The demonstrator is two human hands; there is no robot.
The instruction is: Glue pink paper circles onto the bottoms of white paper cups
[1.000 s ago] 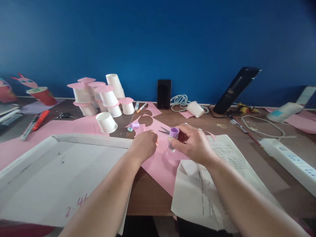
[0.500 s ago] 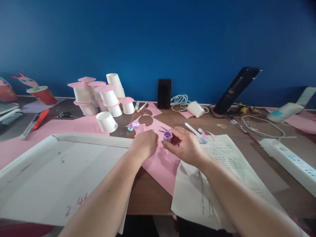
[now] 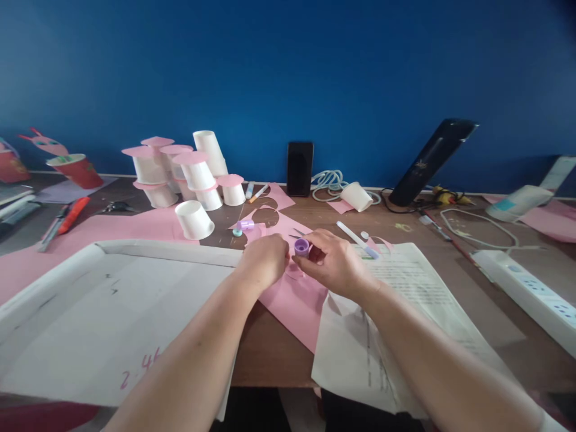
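My right hand (image 3: 335,259) grips a small glue stick (image 3: 301,247) by its side, its purple end facing up, low over the pink paper sheet (image 3: 297,312). Close beside it on the left, my left hand (image 3: 265,258) is closed with its fingers curled down; what its fingertips hold is hidden. A round pink paper piece (image 3: 296,271) seems to lie below the glue stick, partly covered. Beyond the left hand lie a purple cap (image 3: 245,225) and a small teal lid (image 3: 237,233). Scissor tips (image 3: 297,234) show behind my right hand.
Stacked white paper cups (image 3: 198,174) with pink paper discs stand at the back left. A white box lid (image 3: 112,318) fills the front left. Printed sheets (image 3: 405,312) lie front right, near a power strip (image 3: 531,288). A phone (image 3: 299,169) and black bottle (image 3: 429,165) lean on the wall.
The glue stick in my right hand has shifted slightly left, closer to my left hand. My left hand stays closed in nearly the same place.
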